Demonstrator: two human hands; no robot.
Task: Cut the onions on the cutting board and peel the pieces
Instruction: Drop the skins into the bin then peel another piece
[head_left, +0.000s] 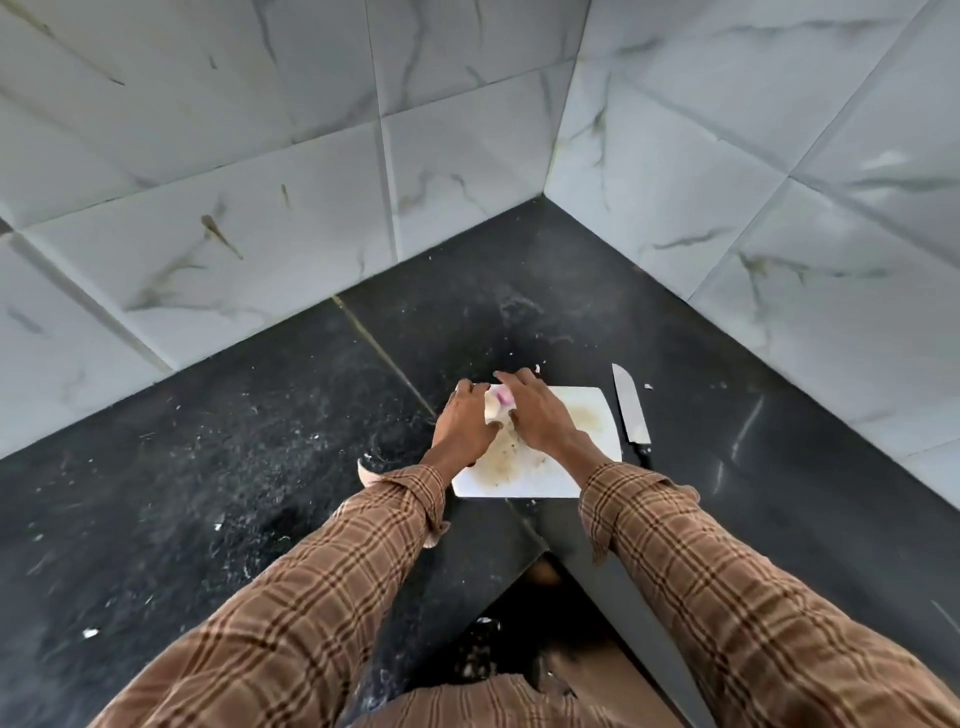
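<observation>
A white cutting board (582, 410), stained brown in the middle, lies on the black counter. Over its far left corner both hands meet on a pale onion piece (500, 399) with a pink-purple patch. My left hand (464, 426) cups it from the left. My right hand (537, 413) lies over it from the right, fingers stretched past it. Most of the onion piece is hidden between the hands. The knife (630, 405) lies untouched on the counter just right of the board, blade pointing away.
The black stone counter (260, 441) runs into a corner of grey marbled wall tiles (467, 156). Small white scraps of peel dot the counter, and one curl of peel (367, 472) lies by my left cuff. The counter edge drops off near my body.
</observation>
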